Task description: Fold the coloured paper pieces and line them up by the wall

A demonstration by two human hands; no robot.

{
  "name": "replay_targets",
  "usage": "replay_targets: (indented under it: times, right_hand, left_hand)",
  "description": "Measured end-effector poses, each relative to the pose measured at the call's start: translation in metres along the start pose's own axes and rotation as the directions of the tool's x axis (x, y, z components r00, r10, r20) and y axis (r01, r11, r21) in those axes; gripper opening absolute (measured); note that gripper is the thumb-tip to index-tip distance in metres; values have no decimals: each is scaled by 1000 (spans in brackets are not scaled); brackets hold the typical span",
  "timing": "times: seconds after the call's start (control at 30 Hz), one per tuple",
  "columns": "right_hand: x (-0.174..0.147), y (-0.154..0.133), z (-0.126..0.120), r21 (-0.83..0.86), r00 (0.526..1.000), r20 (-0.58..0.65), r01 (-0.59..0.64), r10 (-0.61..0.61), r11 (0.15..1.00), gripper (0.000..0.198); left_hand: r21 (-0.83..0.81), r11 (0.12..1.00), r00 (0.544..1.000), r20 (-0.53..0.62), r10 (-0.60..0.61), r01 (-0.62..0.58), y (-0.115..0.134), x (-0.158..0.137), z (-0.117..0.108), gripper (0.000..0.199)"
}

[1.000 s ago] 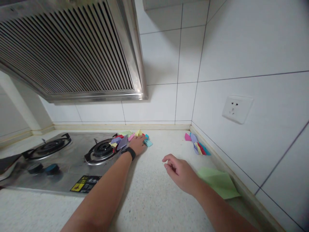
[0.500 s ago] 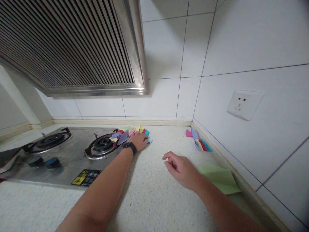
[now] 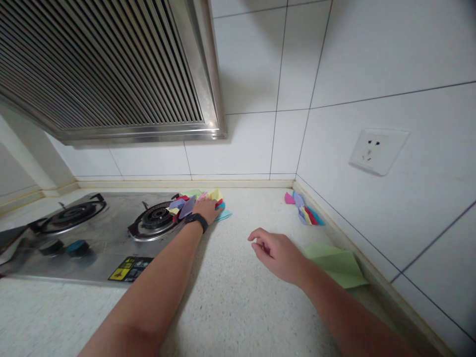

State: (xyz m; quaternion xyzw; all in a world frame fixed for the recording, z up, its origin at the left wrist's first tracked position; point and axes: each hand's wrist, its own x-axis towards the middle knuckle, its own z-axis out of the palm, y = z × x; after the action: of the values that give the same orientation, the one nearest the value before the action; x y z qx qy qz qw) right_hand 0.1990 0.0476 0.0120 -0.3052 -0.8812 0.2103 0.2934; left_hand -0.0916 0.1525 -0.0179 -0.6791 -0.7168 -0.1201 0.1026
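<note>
A heap of crumpled coloured paper pieces (image 3: 187,207) in purple, yellow, red, pink and teal lies by the right burner, partly over the stove's edge. My left hand (image 3: 207,209), with a dark band on its wrist, presses down into this heap, fingers curled over the pieces; the fingertips are partly hidden. A teal piece (image 3: 223,215) sticks out to the right beneath it. My right hand (image 3: 277,253) hovers over the counter with fingers half bent, thumb and forefinger apart, holding nothing. A light green paper sheet (image 3: 340,265) lies behind its wrist, along the right wall.
More coloured paper pieces (image 3: 305,212) lie near the back right corner of the counter (image 3: 223,297). The gas stove (image 3: 100,248) occupies the left side. Above hangs a range hood (image 3: 111,64) with a metal edge. A wall socket (image 3: 379,151) sits on the right wall.
My left hand has shifted slightly and its fingers curl more over the paper heap; more of the teal piece shows. The right hand keeps nearly the same pose. The view has tilted a little.
</note>
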Motion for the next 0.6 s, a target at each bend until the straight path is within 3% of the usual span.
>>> replay_targets:
  times: [0.43,0.6]
  right_hand:
    - [-1,6,1,-29,1000,-10,-3,2,1000,15]
    - [1,9,1,-13,995,-91,-32,31,999,15]
  left_hand:
    - [-184,983,994,-111,-16,-5,2,-2,-11,36]
    - [-311,944,983,-176,55,-109,26,-14,-32,32]
